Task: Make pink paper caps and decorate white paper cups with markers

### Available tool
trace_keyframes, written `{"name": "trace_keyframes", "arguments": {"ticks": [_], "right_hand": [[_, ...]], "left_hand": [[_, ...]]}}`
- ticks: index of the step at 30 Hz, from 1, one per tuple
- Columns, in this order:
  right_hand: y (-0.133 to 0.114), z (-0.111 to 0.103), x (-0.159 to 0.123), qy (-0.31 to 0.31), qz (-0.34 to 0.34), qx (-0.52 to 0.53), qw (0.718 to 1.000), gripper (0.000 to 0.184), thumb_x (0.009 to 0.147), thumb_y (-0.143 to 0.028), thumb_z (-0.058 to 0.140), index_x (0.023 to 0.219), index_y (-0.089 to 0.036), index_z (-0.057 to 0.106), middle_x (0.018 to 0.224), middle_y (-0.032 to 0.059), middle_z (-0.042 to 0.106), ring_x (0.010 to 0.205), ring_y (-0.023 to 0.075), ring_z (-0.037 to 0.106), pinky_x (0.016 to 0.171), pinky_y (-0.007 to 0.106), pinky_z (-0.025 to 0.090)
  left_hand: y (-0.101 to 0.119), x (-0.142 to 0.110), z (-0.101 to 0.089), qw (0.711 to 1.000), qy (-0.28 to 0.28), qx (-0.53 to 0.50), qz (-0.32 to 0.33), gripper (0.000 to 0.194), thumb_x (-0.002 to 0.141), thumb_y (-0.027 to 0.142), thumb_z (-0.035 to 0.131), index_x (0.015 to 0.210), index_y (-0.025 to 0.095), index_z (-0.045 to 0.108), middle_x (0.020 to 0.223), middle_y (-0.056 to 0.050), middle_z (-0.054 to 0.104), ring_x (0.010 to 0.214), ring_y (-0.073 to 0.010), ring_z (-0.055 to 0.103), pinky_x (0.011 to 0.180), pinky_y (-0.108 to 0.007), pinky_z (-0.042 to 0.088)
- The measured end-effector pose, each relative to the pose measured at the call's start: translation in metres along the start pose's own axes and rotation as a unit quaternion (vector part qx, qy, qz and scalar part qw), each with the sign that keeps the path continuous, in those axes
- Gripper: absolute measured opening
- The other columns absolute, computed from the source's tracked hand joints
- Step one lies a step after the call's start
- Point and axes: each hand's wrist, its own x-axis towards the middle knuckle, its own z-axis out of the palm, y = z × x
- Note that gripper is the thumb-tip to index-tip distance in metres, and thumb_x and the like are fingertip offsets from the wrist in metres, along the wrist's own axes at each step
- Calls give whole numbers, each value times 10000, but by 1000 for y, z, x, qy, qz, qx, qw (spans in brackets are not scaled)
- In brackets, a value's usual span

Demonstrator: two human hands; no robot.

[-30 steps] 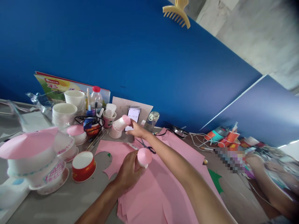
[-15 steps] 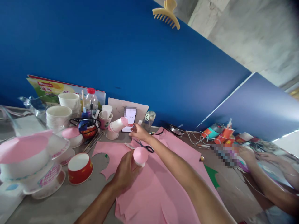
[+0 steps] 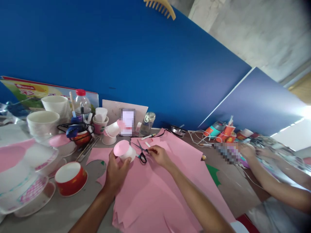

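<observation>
While your left hand (image 3: 114, 173) is holding a small white cup (image 3: 130, 155) just to the left of the scissors (image 3: 143, 158), its fingers are clamping around the cup's side. The pink paper top (image 3: 120, 148) of the cup is tilting away from the scissors. Your right hand (image 3: 160, 157) is reaching in from the right of the scissors, and its fingers are drawing close together at the handle; the view is not letting me tell whether they are gripping it.

Beneath the scissors, large pink sheets (image 3: 167, 194) are spreading over the counter (image 3: 70, 215). Beyond the scissors, a phone (image 3: 127, 121) is standing upright with its screen glowing, and a clear jar (image 3: 147, 123) is standing just to its right. To the left of the scissors and farther back, a leaning stack of white cups (image 3: 111, 131) is showing a pink tip. Well to the left of the scissors, a red bowl (image 3: 70, 181) is sitting on the counter. Far to the right of the scissors, another person's arms (image 3: 264, 178) are resting over the counter.
</observation>
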Motion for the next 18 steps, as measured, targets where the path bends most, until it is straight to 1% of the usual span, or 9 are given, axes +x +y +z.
{"name": "trace_keyframes", "arguments": {"ticks": [4, 6, 9, 12, 15, 18], "right_hand": [[-6, 2, -11, 22, -26, -20, 999, 170, 773, -163, 585, 821, -234, 731, 819, 51, 694, 747, 223, 654, 719, 357, 515], [-8, 3, -14, 33, -35, -27, 998, 182, 794, -172, 568, 834, -237, 734, 802, 45, 682, 729, 203, 643, 708, 333, 511], [-7, 7, -17, 52, -45, -31, 997, 197, 822, -183, 547, 838, -233, 737, 787, 50, 659, 699, 186, 627, 663, 304, 501], [-4, 11, -19, 63, -56, -27, 996, 189, 837, -202, 547, 834, -221, 736, 796, 59, 647, 690, 179, 624, 641, 292, 499], [0, 12, -19, 70, -65, -23, 995, 182, 848, -217, 545, 867, -212, 726, 841, 65, 649, 720, 177, 633, 646, 284, 508], [4, 9, -18, 85, -71, -25, 994, 174, 851, -220, 543, 890, -209, 712, 880, 72, 648, 762, 187, 631, 649, 290, 513]], "left_hand": [[-9, 4, 0, 1000, -13, 26, 5, 492, 728, 381, 658, 1166, 230, 492, 1078, -83, 594, 1038, -292, 579, 925, -531, 464], [-13, 5, 0, 999, -21, 26, 6, 488, 723, 404, 661, 1154, 235, 507, 1070, -83, 602, 999, -285, 594, 903, -523, 479], [-15, 5, 1, 998, -58, 18, 10, 484, 730, 419, 656, 1162, 253, 512, 1085, -82, 613, 997, -282, 611, 888, -501, 497], [-16, 2, 2, 994, -105, 28, 18, 510, 737, 449, 650, 1179, 238, 506, 1105, -85, 619, 1019, -292, 619, 895, -505, 497], [-18, -1, 4, 991, -130, 36, 25, 549, 726, 431, 664, 1201, 218, 493, 1141, -106, 625, 1058, -303, 612, 929, -503, 476], [-20, -3, 6, 987, -151, 41, 29, 576, 709, 400, 682, 1219, 213, 489, 1179, -121, 630, 1077, -304, 609, 923, -466, 481]]}}
